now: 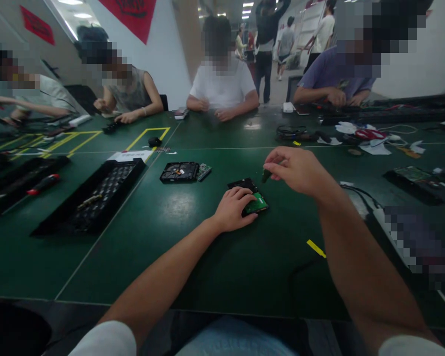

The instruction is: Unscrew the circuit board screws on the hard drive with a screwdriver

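A screwdriver (45, 183) with red on its handle lay left of a long black tray (116, 195) on the green counter (22, 267). Next came a black case (179, 171), a circuit board (203, 171) just beside it. The left hand (234, 210) rested over a hard drive (258, 201) lying on the counter; whether its fingers gripped it, one could not tell. Near the drive, the right hand (296, 170) had its fingers clamped on a small dark piece (266, 174).

Left hand (233, 210) palm-down — right hand (298, 170) raised, fingers (278, 153) pinched.
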`<state>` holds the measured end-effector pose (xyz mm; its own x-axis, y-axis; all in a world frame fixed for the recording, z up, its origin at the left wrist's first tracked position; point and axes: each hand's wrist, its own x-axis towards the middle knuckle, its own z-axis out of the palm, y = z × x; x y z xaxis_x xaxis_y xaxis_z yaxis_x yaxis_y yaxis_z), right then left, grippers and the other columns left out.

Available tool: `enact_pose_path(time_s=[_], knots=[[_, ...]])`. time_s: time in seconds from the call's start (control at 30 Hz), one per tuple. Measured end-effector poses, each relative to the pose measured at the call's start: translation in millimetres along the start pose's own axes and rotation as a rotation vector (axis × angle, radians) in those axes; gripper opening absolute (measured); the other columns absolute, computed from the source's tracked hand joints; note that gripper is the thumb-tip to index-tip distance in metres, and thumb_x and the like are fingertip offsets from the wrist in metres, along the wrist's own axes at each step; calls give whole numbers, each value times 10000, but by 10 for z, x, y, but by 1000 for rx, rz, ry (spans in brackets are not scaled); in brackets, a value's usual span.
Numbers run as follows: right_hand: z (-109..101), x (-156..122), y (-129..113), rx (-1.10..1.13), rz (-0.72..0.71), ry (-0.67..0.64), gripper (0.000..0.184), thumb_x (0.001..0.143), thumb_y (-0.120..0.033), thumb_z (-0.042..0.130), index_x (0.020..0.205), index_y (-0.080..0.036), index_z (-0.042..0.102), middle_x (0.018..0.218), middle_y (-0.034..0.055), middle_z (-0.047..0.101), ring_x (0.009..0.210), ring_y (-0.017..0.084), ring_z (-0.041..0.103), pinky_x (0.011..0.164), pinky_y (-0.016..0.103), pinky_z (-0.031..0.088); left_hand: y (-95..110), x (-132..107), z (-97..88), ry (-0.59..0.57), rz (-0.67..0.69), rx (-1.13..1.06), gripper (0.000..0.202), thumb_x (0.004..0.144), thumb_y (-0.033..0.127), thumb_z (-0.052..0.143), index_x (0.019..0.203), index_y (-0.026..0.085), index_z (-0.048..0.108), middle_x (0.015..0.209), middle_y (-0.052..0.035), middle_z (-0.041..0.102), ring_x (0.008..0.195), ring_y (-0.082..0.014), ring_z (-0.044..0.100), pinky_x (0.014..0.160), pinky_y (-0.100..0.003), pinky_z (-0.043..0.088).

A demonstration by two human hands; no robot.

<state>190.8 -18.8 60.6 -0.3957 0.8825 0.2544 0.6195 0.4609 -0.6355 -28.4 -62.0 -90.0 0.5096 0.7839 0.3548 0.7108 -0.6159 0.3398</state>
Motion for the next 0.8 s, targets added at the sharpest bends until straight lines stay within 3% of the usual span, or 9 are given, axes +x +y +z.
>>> enact_pose_path(time_s=[0.17,0.33,0.57,0.8], knots=[[73,15,-8,24,11,49,133,919,-279,714,1005,-179,714,974,78,798,618,155,724,602,283,545,9,-43,-14,-6,0,-12,500,894,451,733,1348,265,637,1453,-89,623,1366,-337,532,1135,-554,448],[101,20,-19,30,15,58,91,919,-244,698,989,-186,703,907,81,801,715,197,760,651,301,580,-18,-64,-11,0,34,-14,490,919,459,719,1362,269,634,1465,-83,625,1383,-329,535,1162,-547,438],[52,12,7,19,-20,24,177,940,-386,702,946,-210,723,880,61,793,669,196,738,633,314,557,-61,-83,-2,-2,65,-11,521,930,487,713,1403,285,627,1496,-86,607,1411,-338,518,1181,-561,424],[21,-17,-51,-2,-34,18,141,896,-308,746,990,-202,738,935,65,806,654,195,739,690,336,561,-76,-90,17,2,72,-1,538,941,506,704,1421,280,615,1506,-86,603,1418,-335,515,1182,-563,425]])
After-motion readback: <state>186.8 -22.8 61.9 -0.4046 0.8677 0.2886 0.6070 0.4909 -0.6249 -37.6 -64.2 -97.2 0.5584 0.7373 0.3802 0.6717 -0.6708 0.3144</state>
